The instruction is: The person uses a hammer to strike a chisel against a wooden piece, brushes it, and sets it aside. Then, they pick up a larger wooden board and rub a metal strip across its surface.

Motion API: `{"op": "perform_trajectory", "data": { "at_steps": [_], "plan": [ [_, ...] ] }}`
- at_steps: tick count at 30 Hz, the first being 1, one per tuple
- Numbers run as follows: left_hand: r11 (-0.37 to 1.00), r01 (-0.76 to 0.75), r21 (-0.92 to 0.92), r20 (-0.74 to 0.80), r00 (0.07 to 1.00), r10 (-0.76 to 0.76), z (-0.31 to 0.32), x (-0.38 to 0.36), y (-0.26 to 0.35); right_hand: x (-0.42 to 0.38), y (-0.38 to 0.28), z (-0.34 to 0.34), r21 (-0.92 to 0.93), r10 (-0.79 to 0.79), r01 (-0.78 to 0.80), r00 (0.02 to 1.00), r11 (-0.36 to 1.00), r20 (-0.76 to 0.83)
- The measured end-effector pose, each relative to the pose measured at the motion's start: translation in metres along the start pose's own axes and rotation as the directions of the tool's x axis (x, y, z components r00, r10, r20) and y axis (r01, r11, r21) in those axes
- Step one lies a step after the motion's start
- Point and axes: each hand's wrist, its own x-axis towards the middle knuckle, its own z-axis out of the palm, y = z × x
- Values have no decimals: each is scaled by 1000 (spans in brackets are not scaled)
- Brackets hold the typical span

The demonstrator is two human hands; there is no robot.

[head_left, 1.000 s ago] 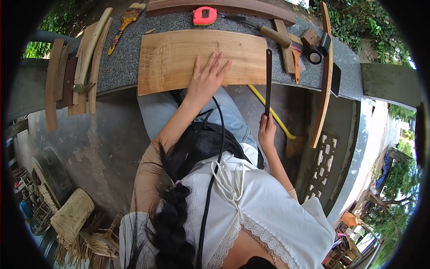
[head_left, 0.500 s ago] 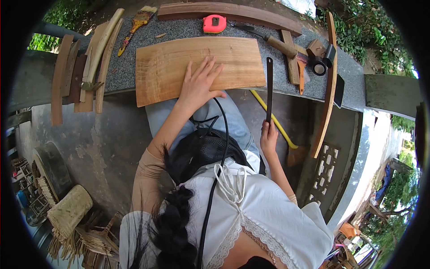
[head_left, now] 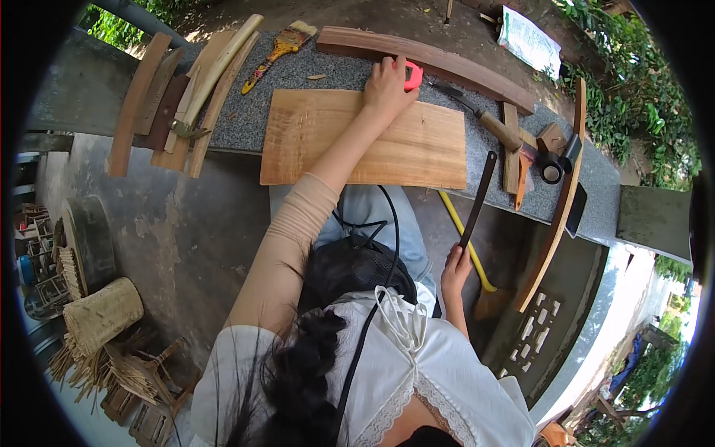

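My left hand reaches over the wooden board, its fingers closed around the left side of a red tape measure. Part of the tape measure is hidden by the fingers. The board is flat and light brown, lying on the grey stone bench top near its front edge. Low on the right, my right hand is closed on the lower end of a flat dark metal strip, which points up and slightly right, beside the bench edge.
A long dark wood beam lies along the back. A paintbrush and several wood strips sit at left. At right are a wooden-handled tool, a black tape roll and a curved wood strip. A yellow-handled broom stands below.
My left hand has left the board's surface and moved up and right onto the tape measure. My right hand still holds the metal strip, now tilted more to the right. The view has shifted.
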Motion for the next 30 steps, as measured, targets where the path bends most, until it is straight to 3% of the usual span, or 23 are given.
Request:
{"op": "perform_trajectory", "data": {
  "at_steps": [3, 8, 12, 15, 16, 18, 19, 20, 22, 25, 30],
  "plan": [
    [1000, 0, -11, 10, 1000, 1, -11, 1, -6, 3, -10, 2, -56, -46, 48, 998, 997, 45],
    [996, 54, 69, -218, 975, -38, -81, -15, -75, 6, -12, 2, -41, -31, 33, 998, 999, 49],
    [917, 331, 222, -305, 917, -257, -138, -40, -148, 10, -7, 6, -61, -39, 44, 996, 997, 77],
    [841, 425, 336, -314, 892, -325, -142, -57, -185, 10, -9, 9, -80, -65, 73, 993, 994, 101],
    [843, 422, 334, -310, 894, -325, -145, -61, -168, 11, -11, 10, -83, -76, 86, 990, 993, 116],
    [882, 85, 464, -203, 979, 13, -145, -79, -99, 11, -11, 6, -112, -80, 91, 991, 989, 103],
    [965, -49, 256, 12, 999, 48, -137, -91, -76, 11, -12, 5, -135, -88, 102, 990, 986, 107],
    [990, -138, 11, 215, 968, 133, -130, -102, -56, 12, -13, 5, -136, -90, 102, 992, 985, 93],
    [915, -402, -17, 382, 843, 377, -106, -128, -25, 11, -14, 4, -144, -88, 97, 994, 985, 68],
    [898, -437, 60, 349, 851, 391, -84, -140, -13, 14, -15, 5, -155, -118, 124, 992, 980, 45],
    [924, -383, 20, 335, 873, 354, -79, -137, -17, 14, -17, 5, -147, -108, 114, 993, 982, 51]
  ]
}}
